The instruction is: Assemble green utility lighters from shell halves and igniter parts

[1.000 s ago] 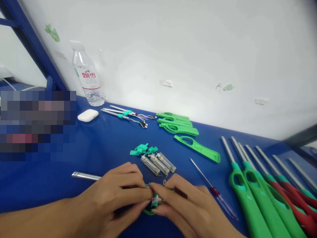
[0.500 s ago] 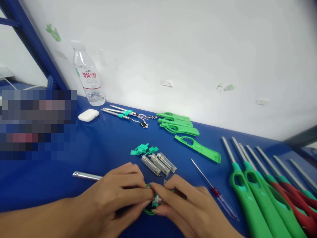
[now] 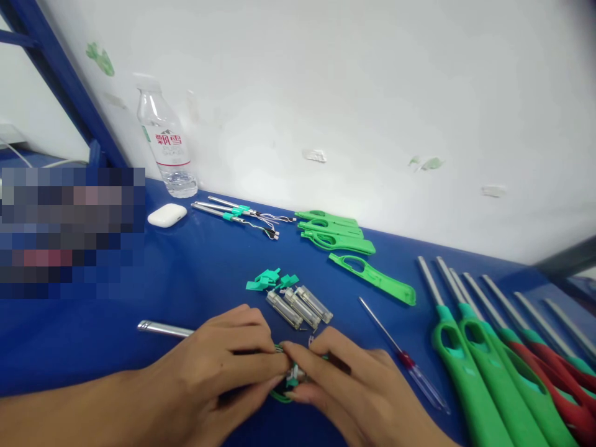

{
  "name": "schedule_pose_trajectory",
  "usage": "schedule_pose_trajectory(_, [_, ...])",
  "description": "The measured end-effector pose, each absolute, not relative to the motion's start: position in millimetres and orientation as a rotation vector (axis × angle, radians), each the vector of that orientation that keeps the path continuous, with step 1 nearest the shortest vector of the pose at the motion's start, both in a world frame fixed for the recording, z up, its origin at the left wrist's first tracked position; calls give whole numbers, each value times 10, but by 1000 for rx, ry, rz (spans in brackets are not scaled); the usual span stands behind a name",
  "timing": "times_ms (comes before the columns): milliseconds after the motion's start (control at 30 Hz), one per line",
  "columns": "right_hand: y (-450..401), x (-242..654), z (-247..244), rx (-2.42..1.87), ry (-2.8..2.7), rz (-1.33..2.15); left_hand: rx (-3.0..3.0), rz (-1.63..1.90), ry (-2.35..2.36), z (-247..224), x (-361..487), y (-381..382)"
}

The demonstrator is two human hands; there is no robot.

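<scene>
Small curved green plastic body (image 3: 281, 397) with a teal plastic piece (image 3: 292, 376): low over the smooth blue tabletop (image 3: 200, 267), pinched between both hands. Left hand (image 3: 223, 360) closed on its left side; right hand (image 3: 358, 379) closed on the other, thumb and forefinger at the teal piece. Contact under the fingers: cannot tell.

Handling, my judgement: brace with the left, press lightly and squarely with the right; thin plastic may flex, and a slanted push could spring small parts loose.

Shiny metal tube (image 3: 165, 328) runs out from beside the left hand; whether gripped, cannot tell. Just beyond the hands: three clear, blocky plastic cartridges (image 3: 302, 308), angular teal clips (image 3: 265, 280). Toward the right: slim screwdriver with a translucent red-purple handle (image 3: 407, 361). Farther: bright green hollow half-shell with an oval loop (image 3: 384, 282).
</scene>
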State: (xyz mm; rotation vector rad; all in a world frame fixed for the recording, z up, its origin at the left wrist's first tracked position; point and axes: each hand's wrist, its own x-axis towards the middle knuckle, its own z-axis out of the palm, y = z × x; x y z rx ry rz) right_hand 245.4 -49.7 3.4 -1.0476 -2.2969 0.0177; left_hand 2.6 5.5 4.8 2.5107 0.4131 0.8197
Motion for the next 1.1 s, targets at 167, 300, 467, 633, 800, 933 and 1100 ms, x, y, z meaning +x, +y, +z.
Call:
schedule_pose_trajectory(167, [-493,2451,38,-1027,-2277,-12,2529,800,426,70,30,54])
schedule_pose_trajectory(300, [-496,2481,73,-1080,-2295,36,2545,905,431,52,37,56])
schedule_pose_trajectory(467, [-487,2541,136,-1129,-2236,134,2561,1072,533,19,49,69])
schedule_pose_trajectory(633, [-479,2610,159,-1112,-2164,304,2563,1103,587,45,51,48])
schedule_pose_trajectory(800, [-505,2649,140,-1128,-2196,159,2510,1084,617,60,59,33])
schedule_pose_trajectory(933, [-538,2630,118,-1147,-2239,3,2483,1101,597,44,60,34])
schedule_pose_trajectory(1100, [-520,2554,66,-1062,-2154,-132,2437,1090,593,47,49,18])
